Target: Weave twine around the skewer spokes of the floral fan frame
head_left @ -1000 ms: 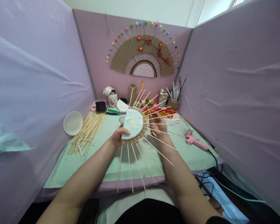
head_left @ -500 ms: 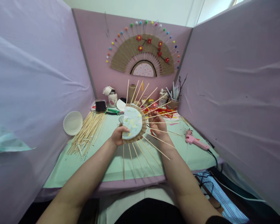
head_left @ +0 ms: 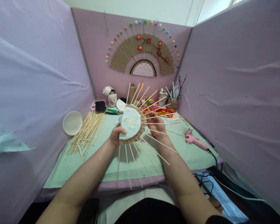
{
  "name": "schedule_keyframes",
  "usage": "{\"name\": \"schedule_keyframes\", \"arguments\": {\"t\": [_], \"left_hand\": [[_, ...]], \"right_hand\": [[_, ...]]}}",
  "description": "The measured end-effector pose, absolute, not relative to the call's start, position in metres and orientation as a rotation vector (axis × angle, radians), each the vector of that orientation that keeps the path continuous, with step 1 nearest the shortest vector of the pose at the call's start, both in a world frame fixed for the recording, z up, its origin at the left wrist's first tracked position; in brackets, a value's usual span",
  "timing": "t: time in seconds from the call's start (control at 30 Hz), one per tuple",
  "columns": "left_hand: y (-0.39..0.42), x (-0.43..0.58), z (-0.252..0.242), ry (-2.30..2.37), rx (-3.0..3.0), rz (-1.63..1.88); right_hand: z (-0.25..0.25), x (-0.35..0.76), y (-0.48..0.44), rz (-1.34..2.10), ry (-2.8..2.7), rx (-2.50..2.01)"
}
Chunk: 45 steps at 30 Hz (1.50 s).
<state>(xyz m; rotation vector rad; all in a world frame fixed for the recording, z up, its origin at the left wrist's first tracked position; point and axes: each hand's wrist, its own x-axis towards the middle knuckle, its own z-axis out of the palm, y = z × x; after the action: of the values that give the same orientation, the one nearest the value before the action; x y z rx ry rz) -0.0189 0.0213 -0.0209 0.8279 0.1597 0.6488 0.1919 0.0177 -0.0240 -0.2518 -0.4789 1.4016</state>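
Note:
My left hand [head_left: 116,135] grips a half-round fan frame [head_left: 131,123] by its lower left corner, thumb on the front. Pale blue cloth with yellow patches covers the frame's face, and a brown cord-like border [head_left: 140,132] follows its curved edge. Thin bamboo sticks [head_left: 157,151] spread out from that border like rays. Behind the sticks on the right side is my right hand [head_left: 156,124], its fingers bent together close to the border. The sticks partly cover these fingers, so what they pinch is unclear. Part of a red loop [head_left: 153,134] shows below the right hand.
Loose bamboo sticks [head_left: 87,133] lie in a pile on the left, beside a white fluted bowl [head_left: 72,123]. Green-handled pliers [head_left: 112,111] and red pipe cleaners [head_left: 164,111] lie behind. A pink glue gun [head_left: 196,140] rests right. A finished fan [head_left: 123,56] hangs on the back panel.
The fan frame has shifted slightly left and tilted a little, its lower sticks swinging left and nearer to me. Both hands moved slightly left with it.

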Motion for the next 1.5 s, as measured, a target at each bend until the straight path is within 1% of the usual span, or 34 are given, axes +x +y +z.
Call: {"name": "schedule_keyframes", "arguments": {"t": [0.4, 0.63, 1.0, 1.37, 1.5], "left_hand": [[0.022, -0.022, -0.021, 0.157, 0.768, 0.623], [0.023, -0.02, -0.023, 0.119, 0.806, 0.594], [0.018, -0.018, -0.021, 0.133, 0.808, 0.56], [0.019, -0.019, -0.019, 0.079, 0.842, 0.547], [0.02, -0.02, -0.019, 0.078, 0.863, 0.568]], "right_hand": [[-0.024, 0.189, 0.017, 1.415, -0.503, -0.254], [-0.025, 0.188, 0.014, 1.46, -0.637, -0.346], [-0.029, 0.191, 0.019, 1.462, -0.606, -0.381], [-0.02, 0.197, 0.014, 1.459, -0.515, -0.278], [-0.012, 0.206, 0.008, 1.39, -0.502, -0.247]]}}
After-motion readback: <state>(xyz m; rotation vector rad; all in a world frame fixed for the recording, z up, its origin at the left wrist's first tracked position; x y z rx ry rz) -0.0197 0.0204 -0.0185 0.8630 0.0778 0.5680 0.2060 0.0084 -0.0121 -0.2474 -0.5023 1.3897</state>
